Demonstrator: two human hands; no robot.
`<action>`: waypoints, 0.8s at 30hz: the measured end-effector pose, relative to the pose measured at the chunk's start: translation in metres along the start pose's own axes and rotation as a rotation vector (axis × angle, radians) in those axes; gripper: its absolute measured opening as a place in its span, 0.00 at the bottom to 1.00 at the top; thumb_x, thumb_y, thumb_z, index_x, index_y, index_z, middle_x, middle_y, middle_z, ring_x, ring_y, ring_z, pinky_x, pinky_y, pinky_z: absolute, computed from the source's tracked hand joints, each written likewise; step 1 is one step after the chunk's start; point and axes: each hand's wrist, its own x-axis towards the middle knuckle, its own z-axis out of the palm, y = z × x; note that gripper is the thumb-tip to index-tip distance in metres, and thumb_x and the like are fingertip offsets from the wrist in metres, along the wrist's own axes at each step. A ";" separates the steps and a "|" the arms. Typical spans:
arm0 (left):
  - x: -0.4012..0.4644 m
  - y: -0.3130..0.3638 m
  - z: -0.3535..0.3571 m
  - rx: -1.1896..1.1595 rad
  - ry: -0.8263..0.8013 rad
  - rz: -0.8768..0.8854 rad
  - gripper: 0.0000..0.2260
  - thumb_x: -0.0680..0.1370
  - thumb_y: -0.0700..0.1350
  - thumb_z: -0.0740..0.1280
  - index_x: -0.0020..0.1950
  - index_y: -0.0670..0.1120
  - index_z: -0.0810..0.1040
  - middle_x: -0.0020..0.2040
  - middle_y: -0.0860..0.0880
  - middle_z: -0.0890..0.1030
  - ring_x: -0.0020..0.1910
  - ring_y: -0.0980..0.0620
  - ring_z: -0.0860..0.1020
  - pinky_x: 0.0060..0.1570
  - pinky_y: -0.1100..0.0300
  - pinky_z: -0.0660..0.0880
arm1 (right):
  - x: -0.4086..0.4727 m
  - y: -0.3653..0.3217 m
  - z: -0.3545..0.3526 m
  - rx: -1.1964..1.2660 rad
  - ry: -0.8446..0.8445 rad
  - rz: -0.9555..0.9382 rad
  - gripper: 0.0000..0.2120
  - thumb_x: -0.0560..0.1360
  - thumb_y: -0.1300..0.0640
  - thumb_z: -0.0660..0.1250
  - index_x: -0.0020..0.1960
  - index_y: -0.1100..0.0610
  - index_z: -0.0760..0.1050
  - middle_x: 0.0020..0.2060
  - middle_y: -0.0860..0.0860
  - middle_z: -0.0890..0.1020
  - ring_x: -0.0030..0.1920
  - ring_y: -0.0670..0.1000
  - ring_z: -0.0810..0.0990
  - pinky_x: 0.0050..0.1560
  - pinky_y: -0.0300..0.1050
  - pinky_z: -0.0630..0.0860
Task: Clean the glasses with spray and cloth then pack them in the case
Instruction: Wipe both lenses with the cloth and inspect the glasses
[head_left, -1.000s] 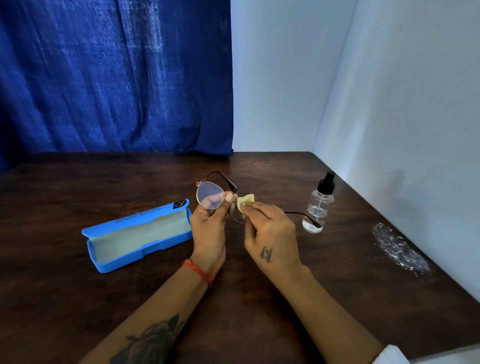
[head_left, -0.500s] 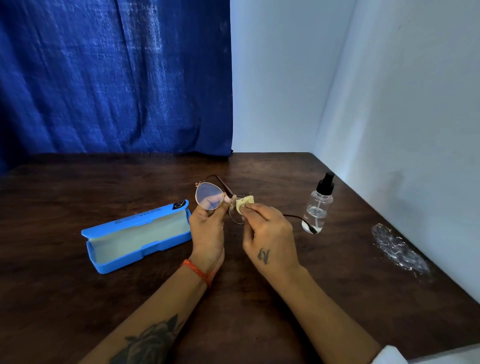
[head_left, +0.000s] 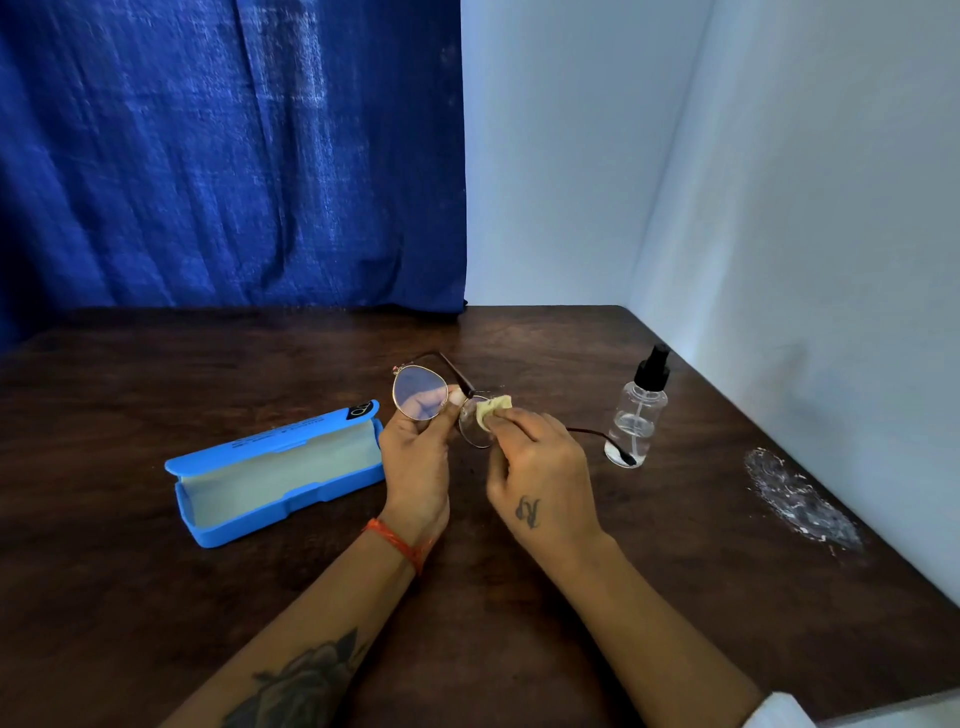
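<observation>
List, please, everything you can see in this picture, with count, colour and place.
glasses: one pair, thin gold rims and dark brown temples, held above the table centre
cleaning cloth: one, pale yellow, pressed on the right-side lens
glasses case: one, blue with pale lining, open, left on the table
spray bottle: one, clear with black pump, upright, right of the hands
plastic wrapper: one, clear and crumpled, near the right wall
table: one, dark brown wood
curtain: one, blue, behind left
left hand: holds the glasses, orange thread at wrist
right hand: pinches the cloth
</observation>
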 end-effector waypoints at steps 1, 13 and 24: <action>0.000 0.000 0.000 0.005 0.006 -0.001 0.07 0.74 0.37 0.67 0.40 0.48 0.79 0.33 0.54 0.83 0.41 0.54 0.79 0.48 0.59 0.76 | 0.000 0.000 0.002 0.019 0.006 -0.004 0.14 0.67 0.64 0.61 0.48 0.63 0.82 0.43 0.57 0.84 0.40 0.56 0.82 0.43 0.44 0.79; 0.000 0.002 -0.002 -0.015 0.025 -0.019 0.06 0.74 0.36 0.66 0.41 0.46 0.79 0.36 0.48 0.83 0.41 0.52 0.80 0.48 0.57 0.76 | -0.002 0.002 -0.001 0.024 -0.020 -0.057 0.14 0.66 0.60 0.58 0.40 0.62 0.82 0.37 0.54 0.83 0.35 0.53 0.80 0.35 0.43 0.79; -0.001 0.006 -0.002 -0.074 0.075 -0.052 0.05 0.73 0.36 0.67 0.41 0.46 0.79 0.33 0.51 0.83 0.39 0.53 0.80 0.47 0.57 0.77 | -0.005 0.009 0.001 0.060 -0.022 -0.208 0.04 0.67 0.65 0.70 0.43 0.61 0.79 0.39 0.54 0.81 0.39 0.53 0.78 0.40 0.42 0.75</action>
